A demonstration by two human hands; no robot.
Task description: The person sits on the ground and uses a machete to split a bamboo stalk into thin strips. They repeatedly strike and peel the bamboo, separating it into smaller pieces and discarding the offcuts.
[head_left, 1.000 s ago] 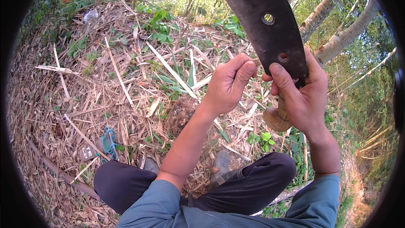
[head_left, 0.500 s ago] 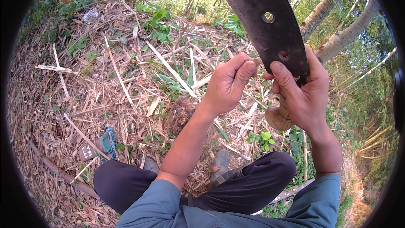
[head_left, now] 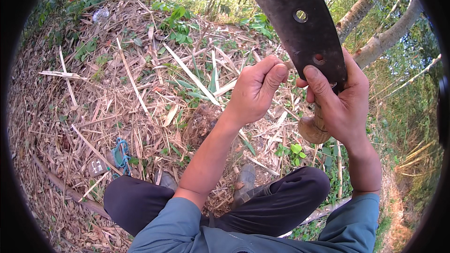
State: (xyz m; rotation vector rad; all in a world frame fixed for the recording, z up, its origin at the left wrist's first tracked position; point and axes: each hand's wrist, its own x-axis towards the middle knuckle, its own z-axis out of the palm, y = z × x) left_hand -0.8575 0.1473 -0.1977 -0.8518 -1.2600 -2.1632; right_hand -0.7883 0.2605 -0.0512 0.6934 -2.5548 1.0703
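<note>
A machete with a broad, dark, curved blade [head_left: 303,33], pierced by round holes, rises toward the top edge, where its tip is cut off from view. My right hand [head_left: 346,100] wraps round it where blade meets handle, thumb pressed flat on the blade's base. Below that hand shows the wooden handle [head_left: 314,129], ending in a rounded knob. Just left of the blade, my left hand [head_left: 255,91] is closed in a pinch. A small, light-brown bit [head_left: 288,64] shows between its fingertips and the blade edge; its kind cannot be made out.
Dry leaves and split bamboo strips [head_left: 190,72] litter the ground. A brown stump [head_left: 199,124] stands between my boots and the strips. To the left lie a blue cord [head_left: 122,157] and a dark flat object [head_left: 98,167]. Pale trunks [head_left: 382,42] slant at the right.
Both hands and the machete have shifted very slightly to the right in the picture. The grip of each hand looks the same.
</note>
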